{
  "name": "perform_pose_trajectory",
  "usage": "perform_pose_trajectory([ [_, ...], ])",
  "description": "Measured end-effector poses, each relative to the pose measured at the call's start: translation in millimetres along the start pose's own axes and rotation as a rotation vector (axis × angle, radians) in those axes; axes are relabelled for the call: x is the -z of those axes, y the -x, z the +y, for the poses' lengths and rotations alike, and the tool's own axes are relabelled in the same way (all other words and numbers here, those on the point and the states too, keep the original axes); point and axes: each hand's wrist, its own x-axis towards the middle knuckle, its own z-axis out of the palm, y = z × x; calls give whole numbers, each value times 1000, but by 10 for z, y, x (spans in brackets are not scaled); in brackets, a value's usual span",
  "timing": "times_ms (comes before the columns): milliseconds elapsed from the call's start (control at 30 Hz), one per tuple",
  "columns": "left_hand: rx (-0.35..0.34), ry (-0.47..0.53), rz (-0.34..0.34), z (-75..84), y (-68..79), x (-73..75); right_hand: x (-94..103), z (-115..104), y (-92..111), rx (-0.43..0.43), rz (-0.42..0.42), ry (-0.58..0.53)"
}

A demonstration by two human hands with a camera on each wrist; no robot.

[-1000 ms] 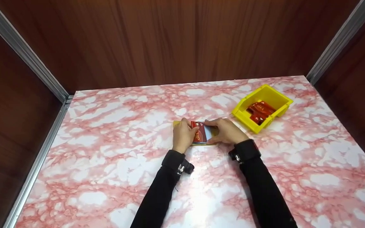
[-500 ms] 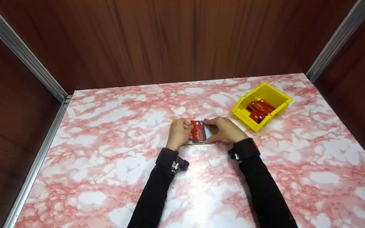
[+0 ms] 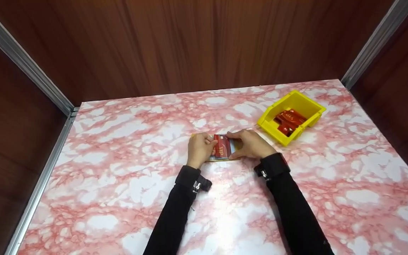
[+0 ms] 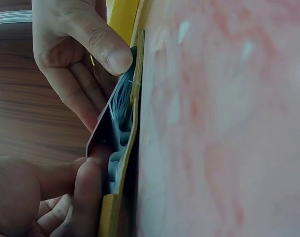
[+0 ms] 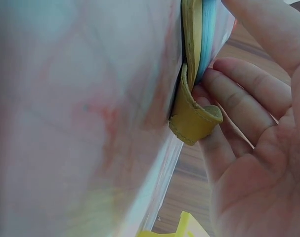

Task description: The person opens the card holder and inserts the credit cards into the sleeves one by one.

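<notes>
A yellow card holder (image 5: 193,121) with a stitched edge lies spread open on the table between both hands. Its stack of thin plastic sleeves (image 4: 121,101) fans up from the cover. On top of them is a red VIP card (image 3: 222,146). My left hand (image 3: 198,149) pinches the card's left edge between thumb and curled fingers. From the other side my right hand (image 3: 254,143) grips the sleeves, its thumb at the near edge and its fingers at the far edge. In the right wrist view, the holder's end flap curls up beside the fingers.
A yellow bin (image 3: 274,131) with several red VIP cards (image 3: 292,119) in it stands to the right, beyond my right hand. Pink marbled tabletop (image 3: 126,177) surrounds the holder. A dark wooden panel (image 3: 190,49) rises behind the table.
My left hand has shifted slightly left, its thumb moving off the card's face to the left edge. More of the red card shows. My right hand has barely moved.
</notes>
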Motion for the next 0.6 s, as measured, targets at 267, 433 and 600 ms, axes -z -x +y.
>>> perform_pose_trajectory([
  [267, 89, 151, -187, -17, -11, 104, 3, 11, 22, 9, 9, -6],
  [433, 49, 77, -202, -31, 3, 127, 6, 19, 13, 20, 5, -14],
  [600, -17, -51, -205, -25, 9, 141, 17, 14, 15, 11, 1, -6],
])
